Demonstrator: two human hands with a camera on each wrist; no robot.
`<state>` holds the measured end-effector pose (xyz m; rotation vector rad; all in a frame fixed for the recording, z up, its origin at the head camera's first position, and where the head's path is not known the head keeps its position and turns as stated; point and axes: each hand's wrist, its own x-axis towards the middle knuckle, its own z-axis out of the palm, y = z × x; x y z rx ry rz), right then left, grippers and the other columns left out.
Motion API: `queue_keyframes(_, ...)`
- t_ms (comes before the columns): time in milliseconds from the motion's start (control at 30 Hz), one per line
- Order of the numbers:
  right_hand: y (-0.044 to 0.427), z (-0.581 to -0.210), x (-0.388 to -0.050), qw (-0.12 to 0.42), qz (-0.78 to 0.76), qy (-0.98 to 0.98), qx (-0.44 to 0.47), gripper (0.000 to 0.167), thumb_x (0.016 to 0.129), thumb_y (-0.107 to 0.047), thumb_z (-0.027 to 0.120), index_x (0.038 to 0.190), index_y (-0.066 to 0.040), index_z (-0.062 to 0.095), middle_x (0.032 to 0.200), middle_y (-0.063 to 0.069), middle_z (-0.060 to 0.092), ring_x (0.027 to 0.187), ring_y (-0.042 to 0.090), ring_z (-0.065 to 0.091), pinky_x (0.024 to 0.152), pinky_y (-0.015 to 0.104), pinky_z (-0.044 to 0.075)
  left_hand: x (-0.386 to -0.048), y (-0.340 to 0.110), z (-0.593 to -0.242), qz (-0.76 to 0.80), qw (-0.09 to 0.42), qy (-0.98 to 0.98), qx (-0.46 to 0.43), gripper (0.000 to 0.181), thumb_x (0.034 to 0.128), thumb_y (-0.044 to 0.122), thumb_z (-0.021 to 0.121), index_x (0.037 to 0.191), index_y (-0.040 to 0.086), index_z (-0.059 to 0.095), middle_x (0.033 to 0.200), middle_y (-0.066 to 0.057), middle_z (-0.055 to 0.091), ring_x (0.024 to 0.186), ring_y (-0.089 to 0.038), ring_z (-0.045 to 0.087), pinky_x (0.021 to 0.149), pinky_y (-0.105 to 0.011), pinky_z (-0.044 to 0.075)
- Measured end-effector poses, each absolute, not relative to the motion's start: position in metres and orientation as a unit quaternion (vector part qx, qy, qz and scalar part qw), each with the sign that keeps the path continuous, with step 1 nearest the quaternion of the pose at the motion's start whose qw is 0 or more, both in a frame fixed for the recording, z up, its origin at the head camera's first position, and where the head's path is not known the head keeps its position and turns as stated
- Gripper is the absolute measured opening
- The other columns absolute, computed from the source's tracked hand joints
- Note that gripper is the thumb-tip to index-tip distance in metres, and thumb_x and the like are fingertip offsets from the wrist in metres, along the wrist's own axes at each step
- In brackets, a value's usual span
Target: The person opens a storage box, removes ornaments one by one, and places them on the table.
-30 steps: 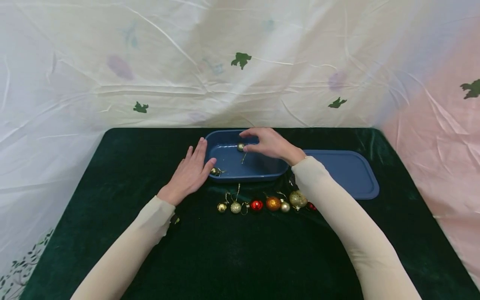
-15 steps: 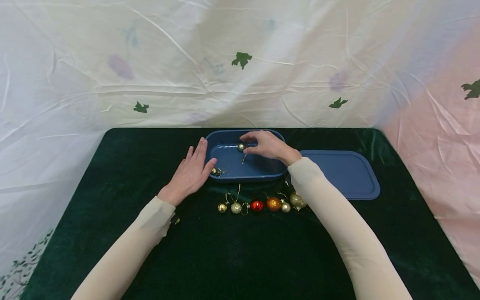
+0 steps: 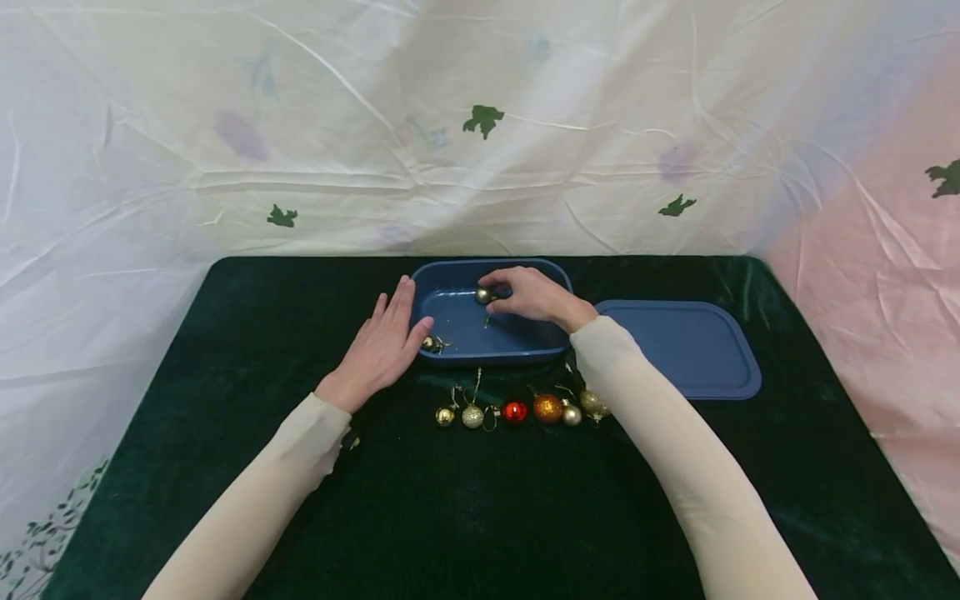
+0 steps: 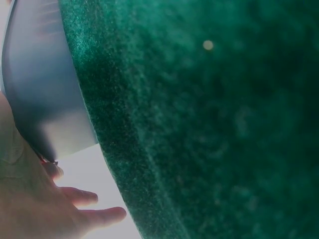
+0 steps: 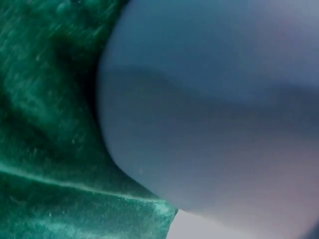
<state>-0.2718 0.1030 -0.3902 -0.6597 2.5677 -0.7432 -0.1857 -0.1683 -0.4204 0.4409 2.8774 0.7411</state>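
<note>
A blue rectangular box [image 3: 480, 357] stands at the back of the table. Along its left end lies my left hand [image 3: 375, 343], fingers extended and thumb over the rim; some of its fingers [image 4: 82, 195] also show in the left wrist view. My right hand [image 3: 534, 296] reaches inside the box, thumb and index finger curled round a small gold Christmas bauble [image 3: 483, 296] whose string hangs toward me. Another gold bauble [image 3: 429, 342] sits in the box's near left corner, partly behind my left thumb. In the right wrist view only a blurred blue surface and green cloth appear.
In front of the box lie a shiny gold bauble [image 3: 445, 415], a glittery one [image 3: 472, 416], a red one [image 3: 514, 411], an orange one [image 3: 547, 407] and more gold ones. A blue lid [image 3: 682, 350] lies flat to the right. Green velvet [image 3: 450, 517] covers the table.
My right hand has shifted slightly left and toward me, its fingers settling closer around the gold bauble. The bauble and my left hand have hardly moved.
</note>
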Motion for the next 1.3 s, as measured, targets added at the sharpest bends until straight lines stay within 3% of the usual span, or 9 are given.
queue_keyframes(767, 0.100, -0.400, -0.270, 0.163, -0.242, 0.926, -0.239, 0.033, 0.101, -0.018, 0.069, 0.134, -0.012, 0.070, 0.139, 0.009, 0.065, 0.133, 0.027, 0.055, 0.112, 0.045, 0.042, -0.184, -0.166, -0.418, 0.247, 0.068, 0.955, 0.153, 0.080, 0.1094, 0.059, 0.024, 0.167, 0.011, -0.004, 0.174, -0.010, -0.006, 0.156, -0.048, 0.006, 0.118, -0.070, 0.022)
queue_keyframes(1300, 0.102, -0.370, -0.263, 0.139, -0.274, 0.919, -0.247, 0.035, 0.103, -0.020, 0.067, 0.138, -0.013, 0.067, 0.136, 0.005, 0.067, 0.126, 0.024, 0.060, 0.105, 0.044, 0.048, -0.187, -0.169, -0.418, 0.242, 0.072, 0.955, 0.153, 0.080, 0.1096, 0.059, 0.025, 0.167, 0.011, -0.005, 0.174, -0.009, -0.007, 0.155, -0.048, 0.005, 0.117, -0.070, 0.022)
